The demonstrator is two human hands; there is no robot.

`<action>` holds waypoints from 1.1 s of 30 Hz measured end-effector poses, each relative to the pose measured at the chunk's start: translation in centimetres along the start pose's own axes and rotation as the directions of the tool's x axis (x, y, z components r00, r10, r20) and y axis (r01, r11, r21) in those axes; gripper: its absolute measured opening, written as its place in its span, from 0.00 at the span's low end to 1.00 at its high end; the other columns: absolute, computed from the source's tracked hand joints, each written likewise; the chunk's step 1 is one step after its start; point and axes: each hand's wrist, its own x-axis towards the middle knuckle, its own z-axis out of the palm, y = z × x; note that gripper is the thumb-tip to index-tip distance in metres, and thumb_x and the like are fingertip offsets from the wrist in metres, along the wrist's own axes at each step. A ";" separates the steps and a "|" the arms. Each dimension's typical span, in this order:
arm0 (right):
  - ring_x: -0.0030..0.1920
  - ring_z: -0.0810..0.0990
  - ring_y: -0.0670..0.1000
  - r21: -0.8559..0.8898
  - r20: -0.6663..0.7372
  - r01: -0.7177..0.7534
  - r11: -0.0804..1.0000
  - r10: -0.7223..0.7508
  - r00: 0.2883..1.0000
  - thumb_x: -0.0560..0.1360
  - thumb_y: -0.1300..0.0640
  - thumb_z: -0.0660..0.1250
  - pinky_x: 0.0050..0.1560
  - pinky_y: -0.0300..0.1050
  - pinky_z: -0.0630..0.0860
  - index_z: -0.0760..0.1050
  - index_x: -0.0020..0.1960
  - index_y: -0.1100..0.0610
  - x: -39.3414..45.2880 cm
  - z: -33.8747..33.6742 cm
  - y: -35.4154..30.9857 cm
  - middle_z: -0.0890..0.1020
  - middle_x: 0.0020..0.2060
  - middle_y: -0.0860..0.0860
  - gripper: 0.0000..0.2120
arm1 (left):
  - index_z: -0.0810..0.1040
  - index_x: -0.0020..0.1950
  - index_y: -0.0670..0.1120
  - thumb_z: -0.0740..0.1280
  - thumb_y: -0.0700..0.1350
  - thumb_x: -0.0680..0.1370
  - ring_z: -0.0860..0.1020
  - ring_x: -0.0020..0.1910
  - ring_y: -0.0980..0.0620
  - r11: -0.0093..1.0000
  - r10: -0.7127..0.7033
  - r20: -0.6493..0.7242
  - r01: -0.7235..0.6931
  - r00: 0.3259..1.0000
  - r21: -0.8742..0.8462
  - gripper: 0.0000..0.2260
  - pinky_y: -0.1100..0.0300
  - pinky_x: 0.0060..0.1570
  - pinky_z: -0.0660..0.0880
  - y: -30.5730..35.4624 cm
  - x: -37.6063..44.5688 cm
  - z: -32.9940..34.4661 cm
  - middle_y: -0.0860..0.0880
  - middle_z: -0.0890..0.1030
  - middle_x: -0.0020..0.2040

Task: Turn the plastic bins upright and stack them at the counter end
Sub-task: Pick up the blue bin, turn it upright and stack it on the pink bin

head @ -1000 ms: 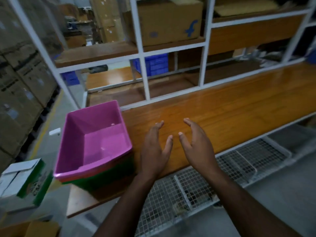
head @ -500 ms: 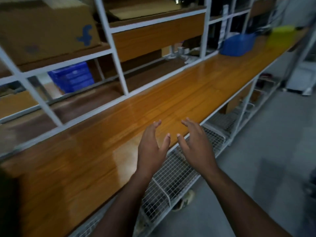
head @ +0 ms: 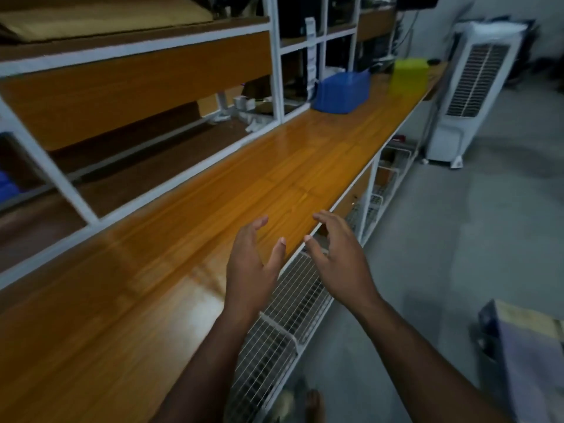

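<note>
both hands, left hand [head: 253,264] and right hand [head: 338,257], spread empty; the far blue bin [head: 341,91] and yellow bin [head: 409,75], seemingly upturned, look light, stiff, best gripped by opposite walls.

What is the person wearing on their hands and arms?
Nothing that shows. The left hand and right hand are bare, with no gloves, rings or watch visible. Both forearms are uncovered to the picture's bottom edge, so no sleeve shows. The fingernails look short.
</note>
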 end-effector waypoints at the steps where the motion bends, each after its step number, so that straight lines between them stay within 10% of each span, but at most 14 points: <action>1: 0.72 0.66 0.45 -0.004 -0.011 -0.007 1.000 0.007 1.000 0.80 0.48 0.62 0.64 0.42 0.67 0.68 0.71 0.49 1.9 -0.3 1.2 0.68 0.73 0.47 0.20 | 0.70 0.74 0.51 0.67 0.54 0.81 0.68 0.67 0.63 1.000 0.006 0.002 -0.006 1.000 -0.010 0.22 0.77 0.57 0.60 -0.1 2.0 1.5 0.56 0.73 0.70; 17: 0.68 0.71 0.46 0.019 -0.117 -0.160 0.987 0.161 0.980 0.79 0.43 0.60 0.65 0.53 0.73 0.68 0.70 0.47 31.8 -8.9 21.6 0.71 0.69 0.45 0.21 | 0.71 0.72 0.52 0.67 0.54 0.80 0.70 0.69 0.59 0.987 0.061 0.166 -0.035 0.984 -0.154 0.21 0.58 0.66 0.69 2.8 33.3 26.9 0.56 0.74 0.70; 33: 0.62 0.74 0.47 0.111 0.036 -0.173 0.979 0.170 0.985 0.81 0.47 0.61 0.55 0.44 0.74 0.67 0.72 0.49 60.0 -19.7 42.9 0.70 0.68 0.45 0.21 | 0.69 0.73 0.55 0.67 0.55 0.80 0.71 0.70 0.59 0.987 -0.119 0.041 0.123 0.992 -0.107 0.22 0.50 0.69 0.71 6.4 57.1 50.3 0.56 0.74 0.70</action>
